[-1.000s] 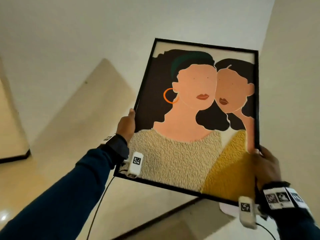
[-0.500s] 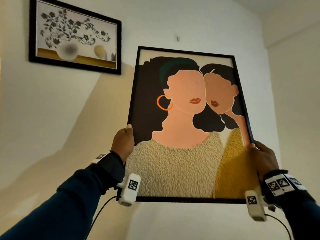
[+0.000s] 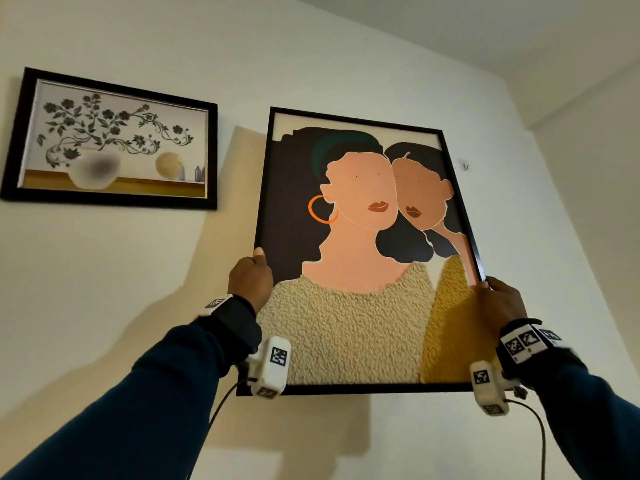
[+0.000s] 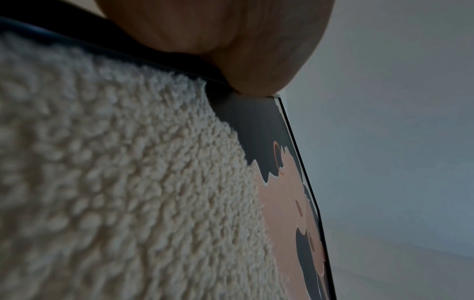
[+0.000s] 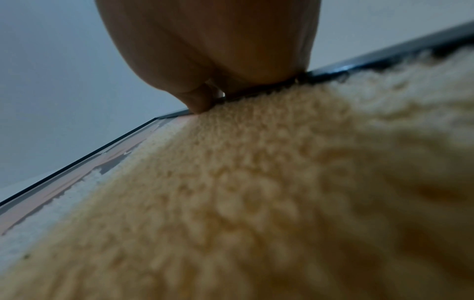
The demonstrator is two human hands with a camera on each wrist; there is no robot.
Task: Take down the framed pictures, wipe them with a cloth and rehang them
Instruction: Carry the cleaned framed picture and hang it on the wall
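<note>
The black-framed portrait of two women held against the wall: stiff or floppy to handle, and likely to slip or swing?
The black-framed portrait of two women probably handles stiff: its edges stay straight though only the left hand and right hand hold its sides. The thin rim gives little grip, so it may slip. Being tall and held low, it could tip.

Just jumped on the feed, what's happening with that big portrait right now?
A person is holding the large portrait picture up against the wall, one of their hands on each side edge. The left hand grips the left edge of the frame, and the right hand grips the right edge. A small wall hook shows just right of the frame, so the picture does not look hung yet. A floral picture hangs to the left.
</note>
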